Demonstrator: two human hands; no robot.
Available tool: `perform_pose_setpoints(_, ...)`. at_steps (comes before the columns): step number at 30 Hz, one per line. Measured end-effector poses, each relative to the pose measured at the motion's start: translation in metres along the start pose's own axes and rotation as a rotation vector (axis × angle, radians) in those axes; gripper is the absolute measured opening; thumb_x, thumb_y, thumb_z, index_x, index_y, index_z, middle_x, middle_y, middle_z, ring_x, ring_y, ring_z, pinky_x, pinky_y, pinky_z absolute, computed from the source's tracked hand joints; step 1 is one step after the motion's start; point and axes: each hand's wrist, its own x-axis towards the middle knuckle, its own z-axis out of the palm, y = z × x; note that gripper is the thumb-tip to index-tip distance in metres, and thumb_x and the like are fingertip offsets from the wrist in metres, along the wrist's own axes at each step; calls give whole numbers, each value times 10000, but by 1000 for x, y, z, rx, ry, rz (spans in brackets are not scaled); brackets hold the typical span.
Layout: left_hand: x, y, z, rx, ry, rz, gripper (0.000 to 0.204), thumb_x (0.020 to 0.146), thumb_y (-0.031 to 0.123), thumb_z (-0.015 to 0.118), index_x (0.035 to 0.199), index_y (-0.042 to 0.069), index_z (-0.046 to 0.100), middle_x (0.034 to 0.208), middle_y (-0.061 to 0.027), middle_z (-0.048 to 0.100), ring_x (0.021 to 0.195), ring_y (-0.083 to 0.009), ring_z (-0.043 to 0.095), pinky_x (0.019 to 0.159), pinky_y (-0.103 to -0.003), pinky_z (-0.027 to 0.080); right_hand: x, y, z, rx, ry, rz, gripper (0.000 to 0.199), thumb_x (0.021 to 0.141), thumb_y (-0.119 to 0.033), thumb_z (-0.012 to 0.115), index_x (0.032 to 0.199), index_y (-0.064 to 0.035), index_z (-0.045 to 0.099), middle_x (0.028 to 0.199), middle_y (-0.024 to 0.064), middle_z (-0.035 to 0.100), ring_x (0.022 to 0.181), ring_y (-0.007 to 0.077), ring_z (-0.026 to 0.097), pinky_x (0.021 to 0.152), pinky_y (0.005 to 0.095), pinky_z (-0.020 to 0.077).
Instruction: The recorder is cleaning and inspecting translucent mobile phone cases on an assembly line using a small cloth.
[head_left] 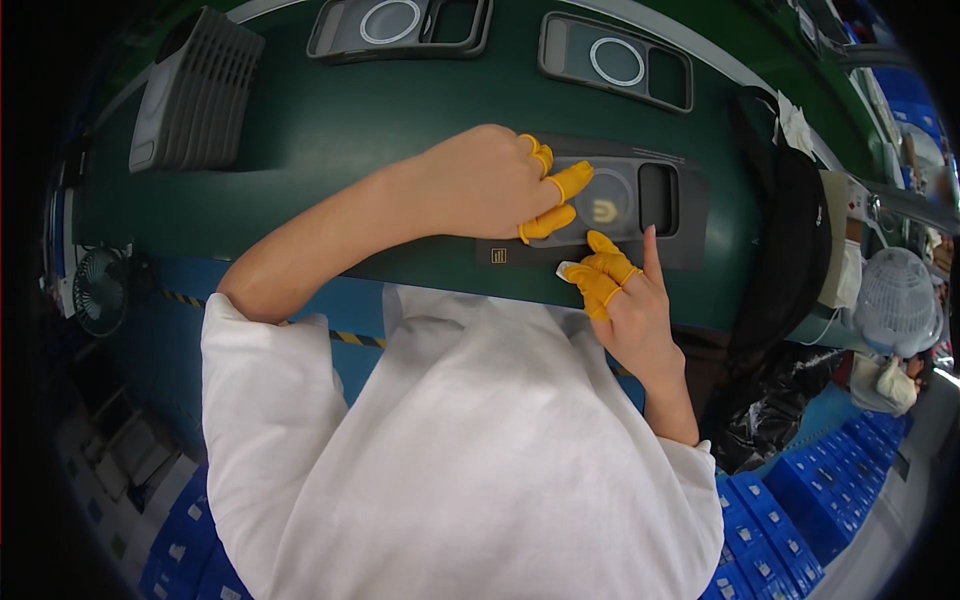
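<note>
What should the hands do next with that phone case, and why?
Probably peel the small white tab away. The right hand pinches it at the edge of the grey phone case, while the left hand presses the case flat on its dark mat.

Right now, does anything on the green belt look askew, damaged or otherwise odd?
Nothing stands out. The left hand presses on a grey phone case lying flat on a dark mat; the right hand pinches a small white tab at its edge. Two more cases lie flat behind.

Two more grey phone cases (400, 27) (615, 62) lie on the green belt (330, 120), a grey ribbed rack (195, 92) left.
</note>
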Motion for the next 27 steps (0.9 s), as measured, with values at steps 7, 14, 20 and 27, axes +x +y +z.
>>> perform_pose_setpoints(7, -14, -3, 13, -344, 287, -252, 575, 701, 419, 646, 1119, 38, 547, 850, -134, 604, 797, -269, 561, 720, -341, 441, 3, 4, 3, 98, 181, 112, 166, 730, -22, 555, 873, -30, 639, 878, 102, 586, 878, 204, 562, 1033, 533, 188)
perform_pose_setpoints(14, -22, 17, 28, -256, 225, -294, 852, 583, 459, 728, 1248, 39, 402, 1133, -165, 499, 1059, -338, 445, 917, -399, 348, 7, -2, -4, -202, 40, 46, 223, 671, -23, 588, 875, -55, 673, 883, 84, 588, 843, 194, 542, 1017, 535, 197)
perform_pose_setpoints(20, -23, 17, 32, -343, 255, -343, 882, 567, 395, 757, 1268, 35, 361, 1145, -168, 485, 1087, -342, 427, 945, -406, 321, 23, -1, 4, 71, 248, -3, 266, 663, -39, 593, 925, -55, 641, 955, 90, 570, 903, 240, 508, 910, 464, 319)
perform_pose_setpoints(27, -22, 17, 33, -391, 315, -334, 859, 559, 302, 755, 1262, 5, 361, 1032, -156, 542, 1085, -328, 448, 942, -404, 314, 38, -25, 37, -94, 279, 170, 217, 672, -79, 598, 883, -35, 622, 1021, 137, 525, 953, 295, 459, 807, 431, 313)
